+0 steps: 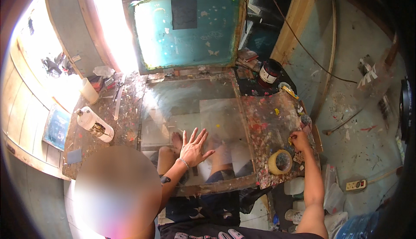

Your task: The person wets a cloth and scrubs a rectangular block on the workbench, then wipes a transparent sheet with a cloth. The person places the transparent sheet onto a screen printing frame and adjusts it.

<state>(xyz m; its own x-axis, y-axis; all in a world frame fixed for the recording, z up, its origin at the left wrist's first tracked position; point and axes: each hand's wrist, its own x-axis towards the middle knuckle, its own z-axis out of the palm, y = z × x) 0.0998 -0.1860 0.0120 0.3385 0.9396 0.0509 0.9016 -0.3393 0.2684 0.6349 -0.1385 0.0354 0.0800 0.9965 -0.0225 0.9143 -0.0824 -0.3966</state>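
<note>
My left hand (194,147) lies palm down on a glass sheet (173,96) set into the worktable, its fingers spread and holding nothing; a bracelet circles the wrist. Through the glass, bare legs and feet show. My right hand (300,141) is closed at the table's right edge, fingertips pinched together. A bit of yellow shows at the fingertips, too small to name. Just in front of that hand, a roll of yellowish tape (273,162) rests on the paint-stained tabletop. Behind the glass, a screen-printing frame (151,31) with teal mesh and a dark rectangle stands raised.
A white bottle (96,124), a white cup (89,90) and a metal ruler (117,104) are at left. At the back right stands a dark jar (269,73). A power strip (356,185) lies at right. A blurred round patch hides the lower left.
</note>
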